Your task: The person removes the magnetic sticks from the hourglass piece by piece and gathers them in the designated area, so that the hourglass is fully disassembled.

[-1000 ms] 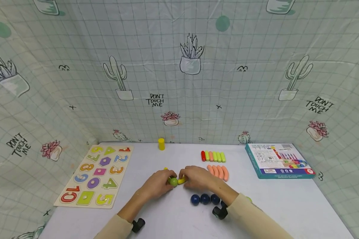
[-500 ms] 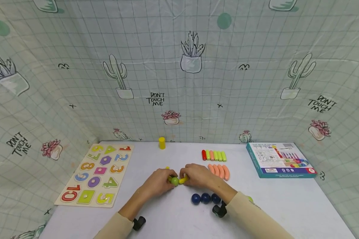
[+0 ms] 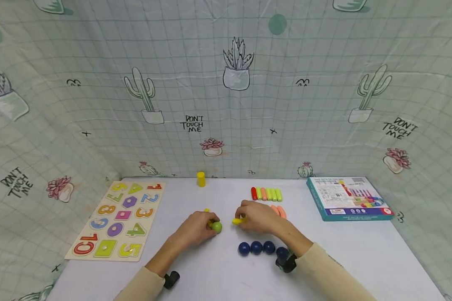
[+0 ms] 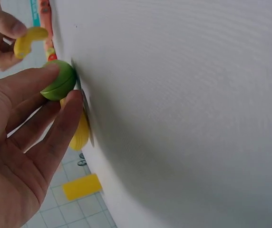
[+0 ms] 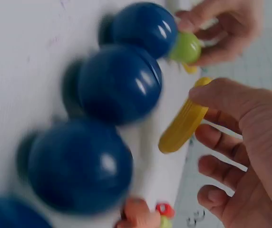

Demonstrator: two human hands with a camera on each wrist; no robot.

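Note:
In the head view my left hand (image 3: 199, 229) pinches a glossy green ball (image 3: 216, 227) between thumb and fingertips, close over the white table. Just beyond those fingers lies a yellow piece (image 4: 80, 133), partly hidden by the hand. My right hand (image 3: 258, 217), to the right and apart from the ball, holds a small curved yellow piece (image 5: 182, 124) between thumb and index finger. Its other fingers are loosely bent, as the right wrist view shows. A row of dark blue balls (image 3: 256, 247) sits in front of the right hand.
Curved pink pieces (image 3: 281, 212) lie partly behind the right hand, with a row of short coloured sticks (image 3: 268, 194) beyond. A yellow cylinder (image 3: 201, 179) stands at the back edge. The number puzzle board (image 3: 101, 234) is left; a flat box (image 3: 355, 200) lies right.
My right hand has moved right and slightly away from me with the curved yellow piece, opening a gap to the green ball. The left hand stays nearly in place, still holding the ball.

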